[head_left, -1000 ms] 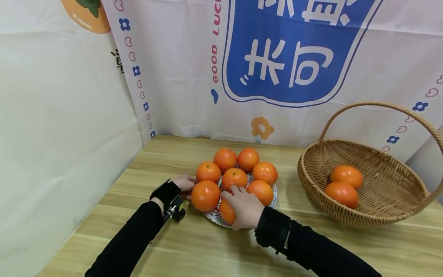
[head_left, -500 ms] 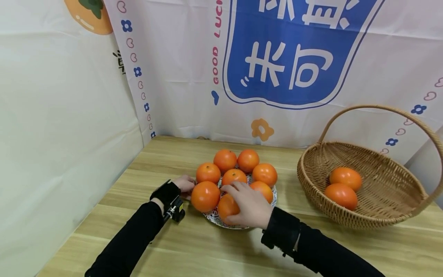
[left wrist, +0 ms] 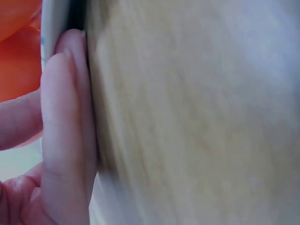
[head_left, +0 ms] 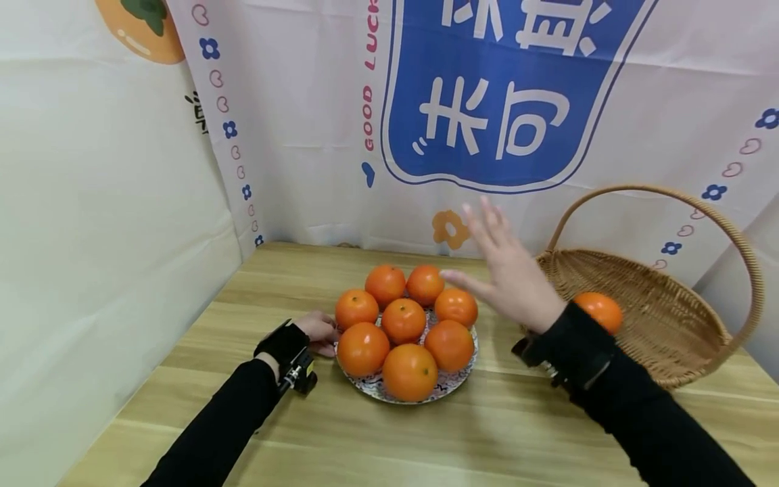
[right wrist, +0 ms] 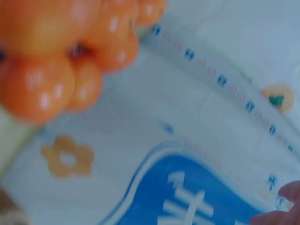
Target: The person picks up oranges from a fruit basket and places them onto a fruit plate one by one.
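Observation:
Several oranges (head_left: pixel 410 373) sit on a round patterned plate (head_left: pixel 449 385) in the head view, one in the middle and the others around it. My left hand (head_left: pixel 319 333) is at the plate's left side. In the left wrist view, it pinches the plate's rim (left wrist: pixel 48 23), with the thumb (left wrist: pixel 18 117) on the inner side and fingers along the outside. My right hand (head_left: pixel 511 274) is raised between plate and basket, fingers spread and nothing held. Only some of its fingertips (right wrist: pixel 283 211) show in the right wrist view.
A wicker basket (head_left: pixel 681 318) with a tall handle stands at the right of the wooden table (head_left: pixel 292 439). One orange (head_left: pixel 599 311) shows inside; the right sleeve covers part of the basket. A printed cloth (head_left: pixel 316 169) hangs behind the table.
My right hand has let go of the front orange, leaving it on the plate, and has moved up and right, its fingers spreading. My left hand has stayed at the plate's rim.

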`<state>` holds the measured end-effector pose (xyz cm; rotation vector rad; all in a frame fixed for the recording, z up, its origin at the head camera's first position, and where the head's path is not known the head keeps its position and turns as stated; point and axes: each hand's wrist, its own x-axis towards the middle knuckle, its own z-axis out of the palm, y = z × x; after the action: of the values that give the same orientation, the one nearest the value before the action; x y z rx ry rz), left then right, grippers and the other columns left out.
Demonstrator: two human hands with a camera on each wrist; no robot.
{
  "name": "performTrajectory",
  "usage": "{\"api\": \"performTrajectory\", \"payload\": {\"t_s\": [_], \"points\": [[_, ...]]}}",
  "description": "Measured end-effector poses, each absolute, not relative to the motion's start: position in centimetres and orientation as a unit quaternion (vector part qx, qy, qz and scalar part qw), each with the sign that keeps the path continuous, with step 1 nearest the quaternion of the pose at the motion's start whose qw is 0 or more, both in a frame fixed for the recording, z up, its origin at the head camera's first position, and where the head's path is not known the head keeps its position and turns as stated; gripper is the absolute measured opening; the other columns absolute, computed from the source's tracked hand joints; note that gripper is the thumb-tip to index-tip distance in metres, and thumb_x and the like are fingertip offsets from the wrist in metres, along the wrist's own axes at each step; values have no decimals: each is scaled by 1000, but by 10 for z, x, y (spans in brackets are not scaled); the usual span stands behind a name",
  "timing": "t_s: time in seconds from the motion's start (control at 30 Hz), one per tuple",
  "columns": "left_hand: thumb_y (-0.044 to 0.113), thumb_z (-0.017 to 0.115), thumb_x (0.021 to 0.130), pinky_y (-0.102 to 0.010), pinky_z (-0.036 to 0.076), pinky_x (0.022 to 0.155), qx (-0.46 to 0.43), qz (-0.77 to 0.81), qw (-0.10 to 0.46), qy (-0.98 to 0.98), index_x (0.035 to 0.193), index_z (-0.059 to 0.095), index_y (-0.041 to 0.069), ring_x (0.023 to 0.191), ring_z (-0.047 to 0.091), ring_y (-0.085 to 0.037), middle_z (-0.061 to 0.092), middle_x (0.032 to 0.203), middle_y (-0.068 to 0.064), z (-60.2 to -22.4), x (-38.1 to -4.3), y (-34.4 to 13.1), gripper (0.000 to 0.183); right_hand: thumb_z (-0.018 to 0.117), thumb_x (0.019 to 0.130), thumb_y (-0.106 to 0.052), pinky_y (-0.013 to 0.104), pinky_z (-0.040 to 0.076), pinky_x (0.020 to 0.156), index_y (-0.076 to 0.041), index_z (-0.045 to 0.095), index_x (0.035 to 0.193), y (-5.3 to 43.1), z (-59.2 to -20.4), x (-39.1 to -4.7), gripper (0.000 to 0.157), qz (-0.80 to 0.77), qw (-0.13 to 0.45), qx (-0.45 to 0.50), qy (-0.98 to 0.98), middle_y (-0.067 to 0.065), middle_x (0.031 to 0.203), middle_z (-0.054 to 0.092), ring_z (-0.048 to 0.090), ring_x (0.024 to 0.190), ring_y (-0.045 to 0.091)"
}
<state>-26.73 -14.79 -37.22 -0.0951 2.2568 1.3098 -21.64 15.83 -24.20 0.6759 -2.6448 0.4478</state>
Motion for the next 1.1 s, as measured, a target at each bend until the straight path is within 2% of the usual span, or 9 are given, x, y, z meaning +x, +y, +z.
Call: {"api": "performTrajectory", "payload": {"t_s": [0.1,0.2,0.4,0.6,0.7,0.8,0.9,1.0,1.1], "points": [[-4,48,77,-18,53,54,-45,491,264,829,110,45,-11,48,51,-7,50,65,-5,-372,-265,-149,34,42,78,-59,66,13,97,-31,-6,136,186,-226,-226,80,144,160,196,-957,0,141,-15,-10,131,26],[-4,50,77,-18,52,52,-52,493,263,828,111,44,-10,47,51,-6,51,66,-5,-376,-267,-153,36,38,81,-59,66,8,97,-26,-4,137,217,-219,-236,78,148,101,155,-972,8,142,-14,-12,130,31],[-2,52,77,-18,52,50,-60,487,261,832,115,44,-8,47,51,-6,52,66,-4,-392,-278,-159,39,35,83,-57,63,2,99,-14,-4,138,272,-235,-253,79,194,12,104,-975,24,140,-9,-10,127,41],[-2,53,77,-19,53,51,-62,487,258,832,116,44,-9,46,50,-6,53,66,-4,-394,-278,-155,41,35,83,-58,65,9,96,-8,1,138,301,-258,-259,82,198,-12,73,-977,30,138,-3,-3,125,47],[-1,53,77,-19,53,52,-62,485,263,832,118,42,-9,47,51,-6,53,69,-4,-394,-278,-153,43,35,83,-57,63,15,95,-2,7,137,307,-267,-261,82,192,-12,74,-979,31,137,6,6,124,48],[-2,52,77,-20,53,53,-60,485,265,831,119,40,-9,48,51,-7,53,70,-5,-392,-279,-152,45,36,83,-56,57,30,89,4,20,133,310,-275,-260,79,179,-17,76,-981,32,131,24,26,116,47],[-3,51,77,-20,53,53,-60,488,267,828,119,40,-9,48,51,-7,53,71,-5,-391,-280,-151,45,41,82,-53,42,44,74,4,40,120,311,-282,-259,69,169,-42,81,-981,27,115,45,48,96,38],[-3,50,76,-19,52,51,-55,490,266,828,117,42,-10,48,51,-7,52,69,-5,-391,-281,-151,42,46,82,-49,32,45,64,3,53,106,312,-288,-257,58,150,-84,102,-980,23,100,55,54,82,28],[-3,50,76,-18,52,50,-51,488,261,832,114,44,-10,47,50,-6,51,67,-4,-391,-281,-151,39,49,82,-44,34,47,67,3,58,102,312,-293,-256,52,140,-129,123,-974,23,101,56,55,86,29]]}}
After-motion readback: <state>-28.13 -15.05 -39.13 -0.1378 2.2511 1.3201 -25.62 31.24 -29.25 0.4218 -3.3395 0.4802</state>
